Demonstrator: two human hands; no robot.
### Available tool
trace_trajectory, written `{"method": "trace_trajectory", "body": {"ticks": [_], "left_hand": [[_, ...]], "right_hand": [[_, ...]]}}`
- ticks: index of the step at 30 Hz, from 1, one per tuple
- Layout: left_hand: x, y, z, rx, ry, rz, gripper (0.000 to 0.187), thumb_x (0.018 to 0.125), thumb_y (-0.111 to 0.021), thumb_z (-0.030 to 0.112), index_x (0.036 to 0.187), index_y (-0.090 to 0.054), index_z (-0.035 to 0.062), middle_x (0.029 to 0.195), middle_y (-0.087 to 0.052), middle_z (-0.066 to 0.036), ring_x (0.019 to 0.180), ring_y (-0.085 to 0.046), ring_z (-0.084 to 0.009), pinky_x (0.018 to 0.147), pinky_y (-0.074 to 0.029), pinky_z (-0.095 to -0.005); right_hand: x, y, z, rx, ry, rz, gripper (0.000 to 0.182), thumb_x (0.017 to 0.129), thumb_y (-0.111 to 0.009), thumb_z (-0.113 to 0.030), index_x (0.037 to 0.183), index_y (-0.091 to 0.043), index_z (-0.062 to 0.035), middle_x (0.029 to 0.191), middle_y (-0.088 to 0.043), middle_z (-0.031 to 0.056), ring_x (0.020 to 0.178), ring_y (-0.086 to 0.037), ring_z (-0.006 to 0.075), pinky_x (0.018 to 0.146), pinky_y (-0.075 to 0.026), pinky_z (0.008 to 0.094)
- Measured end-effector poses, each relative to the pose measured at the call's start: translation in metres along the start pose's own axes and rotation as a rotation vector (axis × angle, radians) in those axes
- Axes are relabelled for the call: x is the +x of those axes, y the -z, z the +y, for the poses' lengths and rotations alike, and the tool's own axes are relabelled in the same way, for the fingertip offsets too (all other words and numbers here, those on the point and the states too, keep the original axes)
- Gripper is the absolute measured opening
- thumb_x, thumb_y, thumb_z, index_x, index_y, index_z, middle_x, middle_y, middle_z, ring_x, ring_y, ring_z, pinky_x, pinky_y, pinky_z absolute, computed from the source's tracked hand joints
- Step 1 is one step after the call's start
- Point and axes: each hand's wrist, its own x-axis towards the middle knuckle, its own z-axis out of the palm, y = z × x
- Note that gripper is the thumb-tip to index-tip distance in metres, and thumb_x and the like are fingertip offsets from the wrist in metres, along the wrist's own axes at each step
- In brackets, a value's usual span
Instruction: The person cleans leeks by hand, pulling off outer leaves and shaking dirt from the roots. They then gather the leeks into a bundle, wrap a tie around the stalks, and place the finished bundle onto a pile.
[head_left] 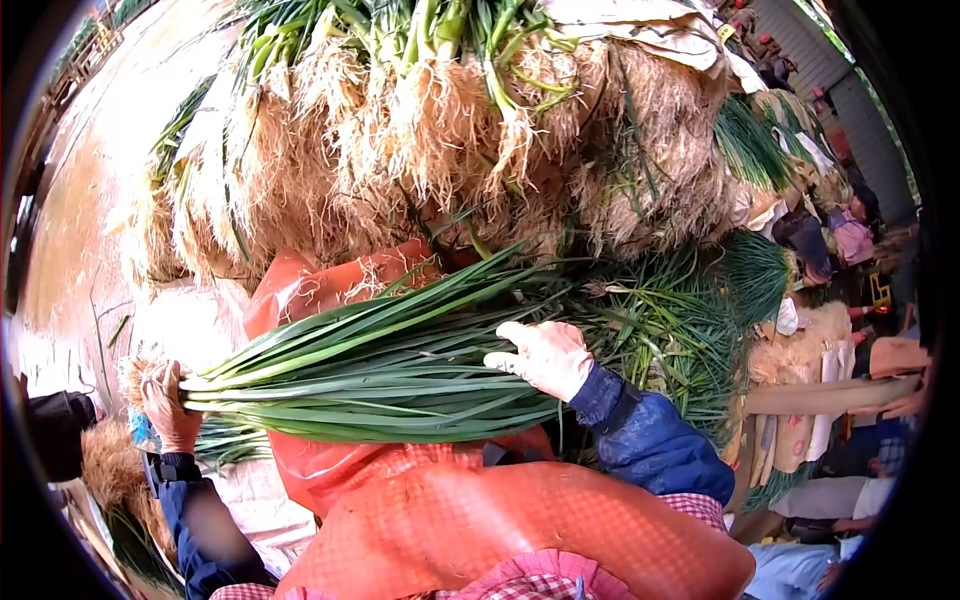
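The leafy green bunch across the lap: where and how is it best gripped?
Probably by its pale stems beside the roots, coming from the person's left: there the bunch narrows and the left hand holds it, while its leaves fan out rightward.

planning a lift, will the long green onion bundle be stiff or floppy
The long green onion bundle will probably droop along its long, thin leaves. Its pale stems, gathered in the blue-sleeved left hand, are likely stiffer. Stray leaves may slip, as no tie shows.
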Motion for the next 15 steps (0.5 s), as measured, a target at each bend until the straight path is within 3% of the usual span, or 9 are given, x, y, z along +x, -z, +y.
{"method": "trace_trajectory", "body": {"ticks": [1,2,4,5,8,10,12,13,15], "left_hand": [[-0.001,-0.002,-0.002,-0.03,0.021,-0.014,0.056,0.071,-0.062,0.015,0.125,-0.045,0.0089,0.096,-0.055,-0.011,0.093,-0.053,-0.0319,0.086,-0.039,-0.0459],[0.0,-0.003,-0.003,-0.027,0.018,-0.014,0.057,0.071,-0.062,0.014,0.125,-0.045,0.0089,0.096,-0.054,-0.011,0.094,-0.053,-0.0319,0.086,-0.038,-0.0458],[0.001,-0.004,-0.005,-0.018,0.015,-0.01,0.057,0.071,-0.063,0.014,0.125,-0.045,0.0089,0.097,-0.054,-0.012,0.095,-0.053,-0.0321,0.087,-0.038,-0.0456],[0.002,-0.004,-0.005,-0.028,0.025,-0.026,0.057,0.07,-0.063,0.013,0.124,-0.045,0.0086,0.098,-0.054,-0.012,0.097,-0.052,-0.0325,0.089,-0.038,-0.0454],[0.007,-0.003,0.0,-0.038,0.014,-0.007,0.056,0.071,-0.063,0.012,0.124,-0.045,0.0075,0.104,-0.055,-0.013,0.1,-0.052,-0.0334,0.09,-0.039,-0.0454],[0.004,-0.007,0.0,-0.022,0.025,-0.017,0.054,0.072,-0.062,0.012,0.123,-0.046,0.0073,0.105,-0.055,-0.014,0.1,-0.052,-0.0341,0.089,-0.039,-0.046],[-0.001,-0.012,-0.004,-0.037,0.022,-0.025,0.054,0.072,-0.061,0.011,0.123,-0.046,0.0072,0.105,-0.054,-0.015,0.099,-0.052,-0.0348,0.088,-0.04,-0.0464],[-0.006,-0.014,-0.005,-0.058,0.058,-0.048,0.054,0.073,-0.061,0.01,0.124,-0.045,0.0075,0.106,-0.054,-0.016,0.098,-0.052,-0.0357,0.087,-0.04,-0.0467],[-0.011,-0.017,-0.007,-0.05,0.09,-0.075,0.054,0.073,-0.061,0.01,0.124,-0.045,0.008,0.105,-0.054,-0.016,0.097,-0.052,-0.0357,0.086,-0.04,-0.0465]], "right_hand": [[0.005,-0.007,-0.002,-0.024,0.113,0.14,0.045,0.076,-0.064,-0.05,0.099,-0.062,-0.0103,0.068,-0.062,0.0088,0.065,-0.061,0.0263,0.059,-0.046,0.0369],[0.011,-0.014,-0.002,0.102,0.173,0.215,0.048,0.075,-0.066,-0.046,0.106,-0.061,-0.0102,0.076,-0.063,0.0082,0.068,-0.061,0.0252,0.061,-0.047,0.0361],[0.026,-0.018,-0.009,-0.009,0.375,0.398,0.052,0.073,-0.068,-0.043,0.111,-0.059,-0.0089,0.09,-0.063,0.009,0.075,-0.06,0.0259,0.066,-0.048,0.0362],[0.028,-0.014,-0.019,0.015,0.363,0.338,0.054,0.072,-0.068,-0.042,0.112,-0.058,-0.0081,0.099,-0.061,0.01,0.08,-0.059,0.0273,0.07,-0.048,0.0364],[0.036,-0.02,-0.035,0.134,0.409,0.38,0.047,0.073,-0.07,-0.031,0.112,-0.058,-0.0075,0.092,-0.063,0.01,0.079,-0.06,0.0263,0.07,-0.048,0.0353],[0.037,-0.024,-0.041,0.467,0.389,0.397,0.022,0.076,-0.066,-0.012,0.097,-0.063,-0.0061,0.084,-0.063,0.0084,0.071,-0.06,0.0243,0.064,-0.048,0.0325],[0.03,-0.019,-0.033,0.887,0.327,0.281,0.011,0.076,-0.066,-0.003,0.087,-0.066,-0.0024,0.082,-0.065,0.0081,0.071,-0.061,0.0183,0.063,-0.048,0.0284],[0.021,-0.011,-0.029,0.98,0.275,0.29,0.01,0.076,-0.065,0.003,0.085,-0.068,-0.0006,0.077,-0.065,0.0073,0.073,-0.06,0.0133,0.065,-0.047,0.0247],[-0.003,0.0,-0.013,1.214,0.064,0.23,0.012,0.077,-0.064,0.003,0.088,-0.068,0.0016,0.079,-0.065,0.0066,0.071,-0.061,0.0122,0.062,-0.048,0.0217]]}}
